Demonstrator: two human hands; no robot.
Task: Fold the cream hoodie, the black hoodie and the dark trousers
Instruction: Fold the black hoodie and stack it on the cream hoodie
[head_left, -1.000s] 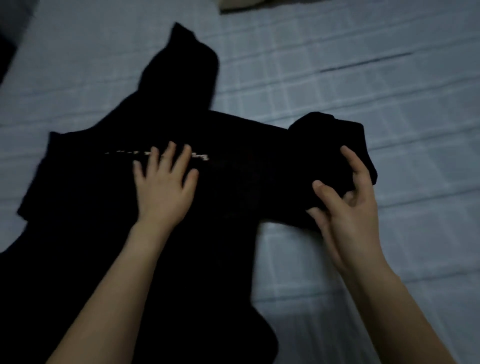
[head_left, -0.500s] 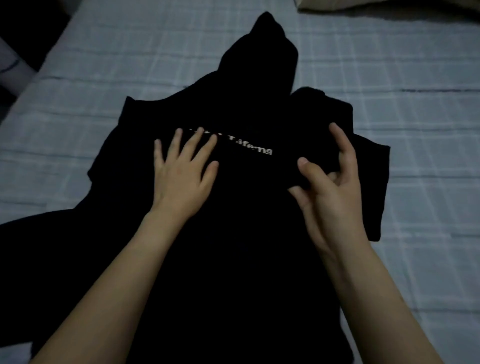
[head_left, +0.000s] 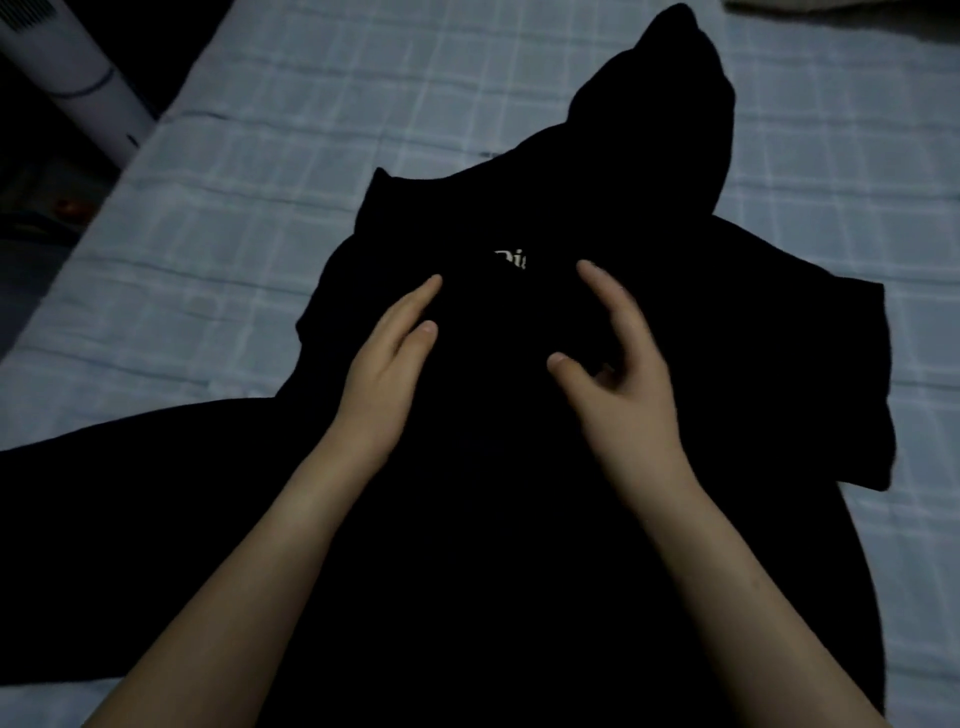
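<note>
The black hoodie (head_left: 519, 467) lies flat on the checked bed sheet (head_left: 260, 156), with its hood (head_left: 670, 104) pointing away from the person. So its long line runs from the person's body up to the hood. The right side looks already folded in (the white letters (head_left: 511, 258) are half covered). The left sleeve (head_left: 130, 467) is spread out to the left, so the left hand (head_left: 387, 364) is nearer to it. That hand rests on the chest, tipped on its edge, fingers straight and holding nothing. The right hand (head_left: 618, 374) hovers just beside it, fingers loosely curled and open, pinching nothing. The left sleeve probably comes in next.
</note>
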